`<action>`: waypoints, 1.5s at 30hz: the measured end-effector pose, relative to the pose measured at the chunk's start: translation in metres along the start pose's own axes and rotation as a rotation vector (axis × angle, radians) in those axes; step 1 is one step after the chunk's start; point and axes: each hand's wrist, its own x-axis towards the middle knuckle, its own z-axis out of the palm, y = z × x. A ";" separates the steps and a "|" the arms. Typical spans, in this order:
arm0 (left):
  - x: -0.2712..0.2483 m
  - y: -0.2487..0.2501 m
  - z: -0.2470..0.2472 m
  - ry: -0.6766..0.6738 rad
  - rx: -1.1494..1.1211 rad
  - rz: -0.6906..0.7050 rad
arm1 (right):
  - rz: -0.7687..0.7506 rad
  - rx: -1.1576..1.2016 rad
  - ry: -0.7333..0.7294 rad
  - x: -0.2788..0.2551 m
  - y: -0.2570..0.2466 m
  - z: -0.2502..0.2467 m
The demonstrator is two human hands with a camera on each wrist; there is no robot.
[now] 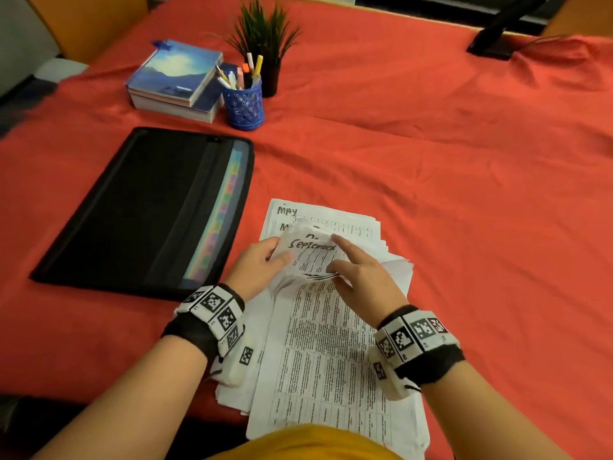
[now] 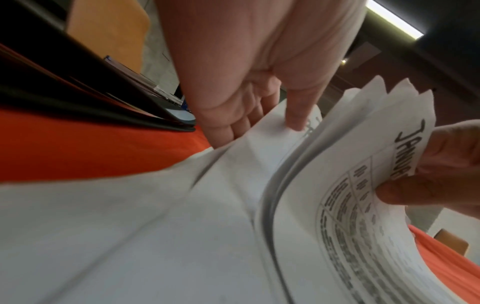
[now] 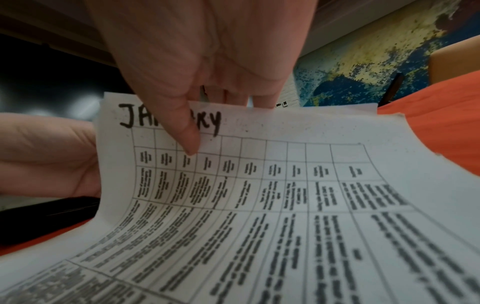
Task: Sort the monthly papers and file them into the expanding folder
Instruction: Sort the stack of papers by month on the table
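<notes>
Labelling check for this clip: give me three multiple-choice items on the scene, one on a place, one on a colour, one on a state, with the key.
1. The black zip expanding folder lies where?
A. left of the white printed papers
B. right of them
C. on top of them

2. The mesh pen cup is which colour?
A. green
B. blue
C. white

3. The sheet marked January is in what state?
A. flat on the red tablecloth
B. inside the folder
C. lifted and curved, pinched by the right hand

Key: 1 A, the head view shows it to their left. 2 B, its mesh is blue. 3 C, the thumb presses its heading in the right wrist view.
</notes>
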 end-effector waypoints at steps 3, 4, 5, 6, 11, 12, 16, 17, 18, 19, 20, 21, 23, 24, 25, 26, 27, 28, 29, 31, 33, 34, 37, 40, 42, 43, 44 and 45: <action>0.006 -0.006 -0.001 0.104 -0.065 -0.022 | -0.010 -0.023 0.029 0.002 -0.005 0.001; 0.008 -0.005 -0.001 0.124 -0.089 -0.027 | -0.027 -0.032 0.044 0.003 -0.006 0.001; 0.009 -0.003 0.000 0.132 -0.117 -0.037 | -0.043 -0.033 0.052 0.005 -0.007 0.001; 0.010 0.000 0.001 0.124 -0.153 -0.051 | -0.055 -0.029 0.050 0.007 -0.007 0.000; 0.014 0.010 0.006 0.116 -0.274 -0.121 | -0.085 -0.053 -0.001 0.016 -0.009 0.001; 0.014 0.011 0.007 0.116 -0.292 -0.127 | -0.081 -0.051 -0.010 0.015 -0.010 0.001; 0.015 0.012 0.005 0.089 -0.386 -0.164 | -0.018 -0.027 0.003 0.009 -0.009 0.001; 0.016 0.012 0.005 0.085 -0.419 -0.187 | -0.005 -0.033 0.007 0.010 -0.007 0.001; 0.017 0.012 0.005 0.079 -0.455 -0.199 | 0.005 -0.037 0.001 0.012 -0.005 0.000; 0.017 0.013 0.005 0.069 -0.483 -0.202 | 0.007 -0.033 -0.013 0.014 -0.004 0.000; 0.018 0.013 0.005 0.060 -0.515 -0.202 | 0.007 -0.018 -0.031 0.016 -0.003 -0.001; 0.018 0.014 0.004 0.057 -0.548 -0.209 | 0.004 -0.001 -0.045 0.016 -0.003 -0.001; 0.018 0.015 0.004 0.063 -0.625 -0.232 | -0.007 0.013 -0.043 0.014 -0.003 -0.001; 0.019 0.014 0.003 0.064 -0.659 -0.246 | -0.008 0.013 -0.035 0.013 -0.003 -0.001; 0.020 0.014 0.003 0.058 -0.670 -0.260 | -0.005 0.011 -0.030 0.013 -0.002 -0.002; 0.020 0.014 0.004 0.047 -0.666 -0.264 | -0.001 0.008 -0.026 0.013 -0.001 -0.003; 0.020 0.015 0.005 0.034 -0.647 -0.262 | -0.002 0.005 -0.025 0.015 0.001 -0.004; 0.020 0.014 0.006 0.030 -0.634 -0.257 | -0.006 0.004 -0.024 0.016 0.002 -0.005; 0.020 0.015 0.007 0.035 -0.622 -0.251 | -0.015 0.006 -0.019 0.017 0.002 -0.007; 0.021 0.014 0.007 0.079 -0.617 -0.251 | -0.047 0.003 0.010 0.014 0.001 -0.010; 0.022 0.012 0.006 0.095 -0.592 -0.257 | -0.091 -0.010 0.043 0.008 -0.001 -0.011; 0.023 0.010 0.006 0.092 -0.581 -0.257 | -0.117 -0.016 0.049 0.004 -0.001 -0.010; 0.022 0.012 0.006 0.068 -0.617 -0.267 | -0.150 -0.018 0.025 -0.006 0.000 -0.008; 0.022 0.014 0.008 0.064 -0.624 -0.268 | -0.132 -0.010 0.022 -0.007 0.001 -0.008; 0.021 0.014 0.008 0.043 -0.603 -0.246 | -0.107 -0.002 0.015 -0.003 0.001 -0.009; 0.021 0.013 0.008 0.033 -0.591 -0.231 | -0.093 -0.001 0.009 0.000 0.001 -0.009; 0.020 0.013 0.008 0.029 -0.588 -0.221 | -0.082 -0.005 0.005 0.002 0.001 -0.009; 0.019 0.014 0.008 0.029 -0.589 -0.219 | -0.076 -0.014 -0.001 0.004 0.002 -0.009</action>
